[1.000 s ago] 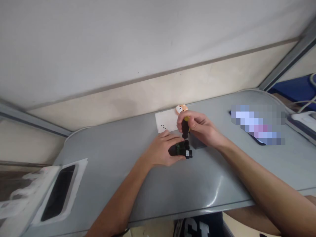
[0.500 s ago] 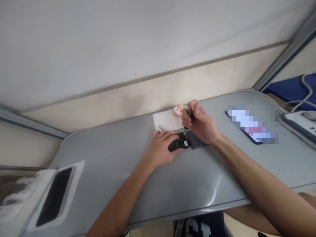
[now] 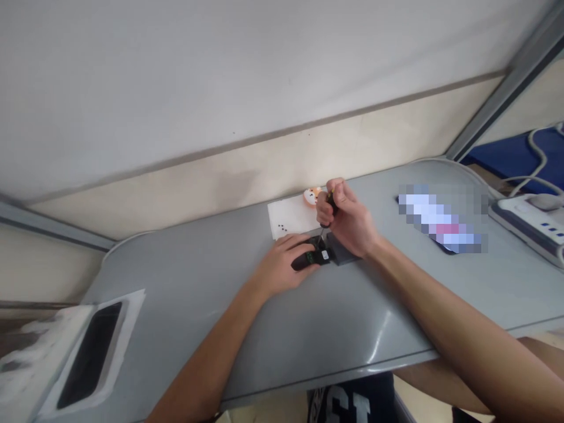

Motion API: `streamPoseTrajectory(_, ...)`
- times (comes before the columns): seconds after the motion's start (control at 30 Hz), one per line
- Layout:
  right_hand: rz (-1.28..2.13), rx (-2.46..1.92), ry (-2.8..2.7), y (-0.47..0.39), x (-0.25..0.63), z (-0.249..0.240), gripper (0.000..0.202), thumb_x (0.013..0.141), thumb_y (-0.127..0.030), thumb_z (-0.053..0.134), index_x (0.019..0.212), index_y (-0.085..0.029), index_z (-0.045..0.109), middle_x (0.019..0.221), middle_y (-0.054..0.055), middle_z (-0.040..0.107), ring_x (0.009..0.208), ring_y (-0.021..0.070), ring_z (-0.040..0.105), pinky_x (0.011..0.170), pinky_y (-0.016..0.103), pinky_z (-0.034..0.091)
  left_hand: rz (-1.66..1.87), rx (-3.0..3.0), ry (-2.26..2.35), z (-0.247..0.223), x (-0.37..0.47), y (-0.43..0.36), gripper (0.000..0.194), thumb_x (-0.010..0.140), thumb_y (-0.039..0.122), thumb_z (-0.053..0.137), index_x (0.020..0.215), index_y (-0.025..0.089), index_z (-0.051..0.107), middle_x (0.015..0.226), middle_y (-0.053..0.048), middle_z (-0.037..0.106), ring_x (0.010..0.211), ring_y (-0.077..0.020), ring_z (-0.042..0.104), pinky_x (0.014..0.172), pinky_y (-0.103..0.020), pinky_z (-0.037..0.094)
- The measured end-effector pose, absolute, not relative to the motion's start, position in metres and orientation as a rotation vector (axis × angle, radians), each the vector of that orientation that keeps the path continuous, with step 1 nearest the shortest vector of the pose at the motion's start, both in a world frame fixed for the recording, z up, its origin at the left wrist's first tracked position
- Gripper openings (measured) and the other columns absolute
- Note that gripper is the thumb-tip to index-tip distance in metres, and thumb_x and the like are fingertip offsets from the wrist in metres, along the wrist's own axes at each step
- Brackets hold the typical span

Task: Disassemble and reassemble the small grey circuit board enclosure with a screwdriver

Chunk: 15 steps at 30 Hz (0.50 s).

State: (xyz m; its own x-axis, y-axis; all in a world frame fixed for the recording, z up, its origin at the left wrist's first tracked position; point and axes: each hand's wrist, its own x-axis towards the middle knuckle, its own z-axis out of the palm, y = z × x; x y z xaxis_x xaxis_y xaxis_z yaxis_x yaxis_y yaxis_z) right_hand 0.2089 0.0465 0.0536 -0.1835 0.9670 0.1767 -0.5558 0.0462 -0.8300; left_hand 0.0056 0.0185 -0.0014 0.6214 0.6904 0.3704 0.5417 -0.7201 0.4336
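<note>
A black device (image 3: pixel 302 261) with a green circuit board showing lies on the grey table, and my left hand (image 3: pixel 282 264) is wrapped round it. My right hand (image 3: pixel 350 217) grips a black and yellow screwdriver (image 3: pixel 330 204), its shaft slanting down into the device. Beneath my right wrist is a dark flat box (image 3: pixel 341 252), close to the device's right end. Behind my hands lies a white sheet (image 3: pixel 288 217) with several tiny dark screws (image 3: pixel 282 228) on it. An orange and white animal figure (image 3: pixel 311 196) sits at the sheet's back edge.
A lit phone (image 3: pixel 436 223), partly pixelated, lies on the table (image 3: pixel 185 305) to the right. Beyond it are a white power strip (image 3: pixel 533 220) and cables. At the far left a black phone-like slab (image 3: pixel 92 355) rests on white paper. A wall borders the table's back.
The whole view has shifted slightly, so everything appears a little further left. Both hands keep their holds, and the screwdriver still points into the device.
</note>
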Motion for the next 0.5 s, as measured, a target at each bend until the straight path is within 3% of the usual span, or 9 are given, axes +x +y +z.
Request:
streamPoseTrajectory(0.17, 1.56, -0.528, -1.042, 0.0511, 0.2155, 0.0522, 0.031, 0.095, -0.055, 0.062, 0.091, -0.026, 0.055, 0.085, 0.003, 0.053, 0.072, 0.0174, 0.05, 0.067, 0.033, 0.047, 0.775, 2.571, 0.977, -0.0007, 0.0052, 0.0193, 0.024, 0.091, 0.031, 0.076, 0.114, 0.025, 0.073, 0.134, -0.009, 0.07, 0.124, -0.0265, 0.066, 0.109, -0.05, 0.054)
streamPoseTrajectory(0.33, 1.558, -0.513, -0.936, 0.0522, 0.211, 0.0489, 0.039, 0.096, -0.066, 0.055, 0.093, -0.027, 0.054, 0.076, 0.0, 0.044, 0.062, 0.016, 0.041, 0.059, 0.031, 0.042, 0.764, 2.567, 0.992, 0.0018, 0.0056, 0.0191, 0.023, 0.091, 0.031, 0.076, 0.113, 0.025, 0.073, 0.134, -0.01, 0.069, 0.124, -0.0272, 0.065, 0.108, -0.051, 0.055)
streamPoseTrajectory(0.5, 1.579, -0.465, -0.874, 0.0547, 0.2123, 0.0444, 0.03, 0.096, -0.052, 0.064, 0.089, -0.027, 0.048, 0.072, -0.002, 0.04, 0.06, 0.014, 0.037, 0.057, 0.028, 0.039, 0.771, 2.574, 0.986, 0.0026, 0.0057, 0.0195, 0.022, 0.091, 0.031, 0.076, 0.112, 0.025, 0.074, 0.133, -0.009, 0.07, 0.122, -0.0262, 0.066, 0.108, -0.049, 0.055)
